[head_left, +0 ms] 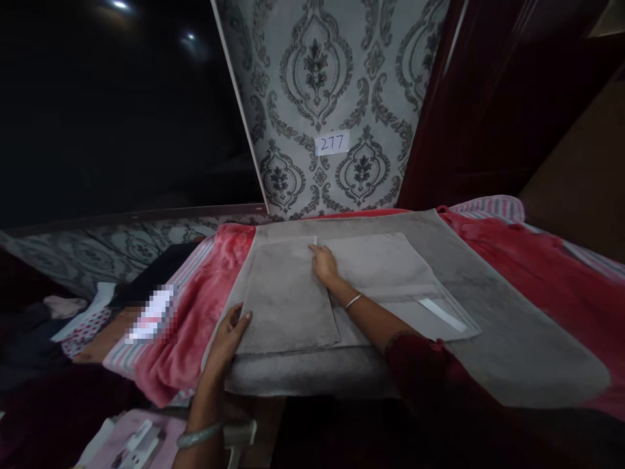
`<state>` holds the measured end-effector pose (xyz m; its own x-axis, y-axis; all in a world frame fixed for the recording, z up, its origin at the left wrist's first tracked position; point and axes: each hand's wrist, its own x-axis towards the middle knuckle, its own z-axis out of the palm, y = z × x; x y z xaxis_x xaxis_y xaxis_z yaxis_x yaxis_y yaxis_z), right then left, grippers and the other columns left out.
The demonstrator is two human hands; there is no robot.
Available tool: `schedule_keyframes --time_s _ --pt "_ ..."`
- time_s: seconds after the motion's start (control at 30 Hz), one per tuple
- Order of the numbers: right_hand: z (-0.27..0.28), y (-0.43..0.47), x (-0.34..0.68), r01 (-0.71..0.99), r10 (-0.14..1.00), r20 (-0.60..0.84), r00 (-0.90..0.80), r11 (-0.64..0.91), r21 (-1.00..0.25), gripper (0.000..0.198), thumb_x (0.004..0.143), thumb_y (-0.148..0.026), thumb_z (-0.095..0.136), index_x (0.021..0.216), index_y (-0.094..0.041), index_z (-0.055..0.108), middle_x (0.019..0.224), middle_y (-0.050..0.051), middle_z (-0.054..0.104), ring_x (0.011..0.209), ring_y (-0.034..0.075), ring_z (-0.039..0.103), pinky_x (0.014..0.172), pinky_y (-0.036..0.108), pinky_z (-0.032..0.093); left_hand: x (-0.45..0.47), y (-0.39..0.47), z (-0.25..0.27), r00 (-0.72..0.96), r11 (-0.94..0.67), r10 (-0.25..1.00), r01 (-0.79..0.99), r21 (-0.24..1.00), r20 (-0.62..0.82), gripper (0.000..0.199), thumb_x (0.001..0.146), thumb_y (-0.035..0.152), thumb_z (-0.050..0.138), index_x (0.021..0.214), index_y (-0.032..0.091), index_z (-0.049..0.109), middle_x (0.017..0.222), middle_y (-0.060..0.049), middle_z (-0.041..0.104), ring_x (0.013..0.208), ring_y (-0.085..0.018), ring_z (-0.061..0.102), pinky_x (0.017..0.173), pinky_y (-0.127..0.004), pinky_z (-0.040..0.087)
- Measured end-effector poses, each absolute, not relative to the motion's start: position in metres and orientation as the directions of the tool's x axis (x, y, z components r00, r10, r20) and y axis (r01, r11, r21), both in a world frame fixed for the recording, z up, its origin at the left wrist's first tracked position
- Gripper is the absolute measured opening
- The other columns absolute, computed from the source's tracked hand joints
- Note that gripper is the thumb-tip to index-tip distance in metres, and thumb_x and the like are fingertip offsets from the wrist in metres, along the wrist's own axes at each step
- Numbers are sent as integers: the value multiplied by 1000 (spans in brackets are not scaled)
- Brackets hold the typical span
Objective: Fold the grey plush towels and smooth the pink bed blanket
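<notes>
Fingers of my right hand (324, 265) touched the flap (288, 299) at one o'clock, my left hand (227, 335) at eight; whether pinching, I couldn't tell; even tension seemed wise.

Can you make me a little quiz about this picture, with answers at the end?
1. What number is written on the paper on the wall?
2. Which hand is at the top cloth's far edge: A) left hand or B) right hand?
3. True or false: the red blanket lies on top of the big grey cloth.

Key:
1. 277
2. B
3. False: the red blanket lies under the big grey cloth.
</notes>
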<state>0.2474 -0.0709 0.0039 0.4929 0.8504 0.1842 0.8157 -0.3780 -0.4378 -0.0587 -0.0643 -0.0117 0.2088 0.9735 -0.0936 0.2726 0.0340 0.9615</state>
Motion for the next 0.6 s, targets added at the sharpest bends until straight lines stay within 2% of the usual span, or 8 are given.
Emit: schedule_keyframes --time_s 0.17,0.3,0.4,0.6 --pt "-2 -70 253 785 835 146 530 -418 -456 55 98 -10 40 149 -23 57 124 12 67 115 22 62 98 28 45 -59 -65 -10 204 52 973 265 963 -108 56 75 42 79 123 18 67 129 -15 72 124 -31 67 104 -43 55" --pt "0 -66 258 778 832 138 538 -426 -461 57 99 -11 41 153 -26 53 131 10 65 118 20 62 99 25 45 -61 -65 -9 188 38 977 309 950 -100 54 77 47 76 122 18 69 122 -13 75 120 -31 69 102 -43 56" --pt "2 -66 260 770 827 120 549 -446 -456 57 99 -12 40 153 -26 53 132 10 64 118 21 63 98 26 47 -61 -67 -10 204 1 977 307 952 -67 54 78 48 75 123 18 68 125 -12 74 122 -31 67 103 -42 55" --pt "1 -70 260 776 839 84 538 -454 -438 57 99 -12 38 152 -23 54 129 14 65 114 23 65 94 29 49 -57 -68 -14 201 21 975 331 943 -92 46 85 38 70 126 19 65 139 -13 67 132 -28 62 108 -40 52"
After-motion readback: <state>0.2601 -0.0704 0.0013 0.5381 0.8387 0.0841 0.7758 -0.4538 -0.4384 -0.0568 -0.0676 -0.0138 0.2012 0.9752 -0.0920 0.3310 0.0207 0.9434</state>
